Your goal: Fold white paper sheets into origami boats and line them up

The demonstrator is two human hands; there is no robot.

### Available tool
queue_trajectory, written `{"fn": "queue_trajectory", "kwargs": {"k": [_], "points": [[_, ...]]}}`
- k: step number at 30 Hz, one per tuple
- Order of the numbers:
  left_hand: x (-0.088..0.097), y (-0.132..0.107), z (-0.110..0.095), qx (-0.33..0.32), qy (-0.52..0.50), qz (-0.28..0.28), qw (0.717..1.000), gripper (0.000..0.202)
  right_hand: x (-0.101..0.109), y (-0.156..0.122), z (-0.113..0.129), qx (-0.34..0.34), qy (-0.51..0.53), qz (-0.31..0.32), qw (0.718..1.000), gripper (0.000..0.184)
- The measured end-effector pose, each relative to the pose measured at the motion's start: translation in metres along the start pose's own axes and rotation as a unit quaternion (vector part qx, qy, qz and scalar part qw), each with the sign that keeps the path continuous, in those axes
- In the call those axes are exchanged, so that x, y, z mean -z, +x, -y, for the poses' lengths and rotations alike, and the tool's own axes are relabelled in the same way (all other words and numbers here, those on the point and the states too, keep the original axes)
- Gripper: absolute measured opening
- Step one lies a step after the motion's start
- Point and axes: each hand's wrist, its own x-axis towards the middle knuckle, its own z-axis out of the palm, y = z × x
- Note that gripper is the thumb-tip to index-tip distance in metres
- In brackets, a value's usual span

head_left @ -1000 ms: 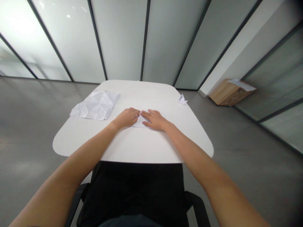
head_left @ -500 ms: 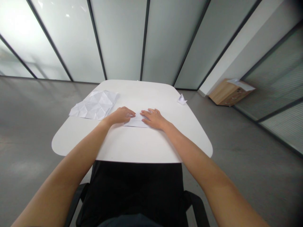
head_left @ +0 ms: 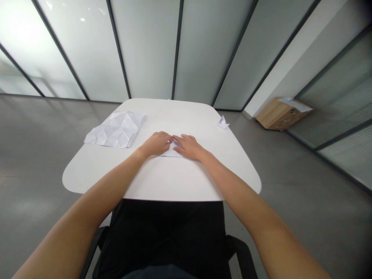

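A folded white paper (head_left: 171,152), its long axis lying side to side across the white table (head_left: 174,180) and its ends partly hidden, is pressed flat at the table's middle by the left hand (head_left: 157,143) and right hand (head_left: 188,147), both open and palm-down, fingertips almost meeting, nothing gripped.
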Motion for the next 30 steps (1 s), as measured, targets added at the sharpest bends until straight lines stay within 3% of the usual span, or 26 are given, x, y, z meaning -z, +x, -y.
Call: {"fn": "queue_trajectory", "kwargs": {"k": [4,11,19,24,30], "points": [[-0.007,0.0,0.003,0.027,0.005,0.0,1.0,0.033,0.001,0.003,-0.01,-0.025,0.015,-0.018,0.999,0.072],[-0.008,-0.005,0.009,0.019,0.021,0.005,1.0,0.042,0.006,-0.005,-0.036,-0.166,-0.036,-0.026,0.985,0.061],[-0.018,-0.006,0.015,0.011,0.003,0.021,1.0,0.051,0.003,-0.007,-0.039,-0.195,-0.02,-0.054,0.979,0.051],[-0.017,-0.006,0.014,0.018,0.002,0.021,1.0,0.051,0.007,-0.004,-0.032,-0.22,0.031,-0.102,0.97,0.063],[-0.013,-0.006,0.012,0.022,-0.005,0.036,0.999,0.056,0.012,-0.005,-0.019,-0.216,0.055,-0.106,0.969,0.086]]}}
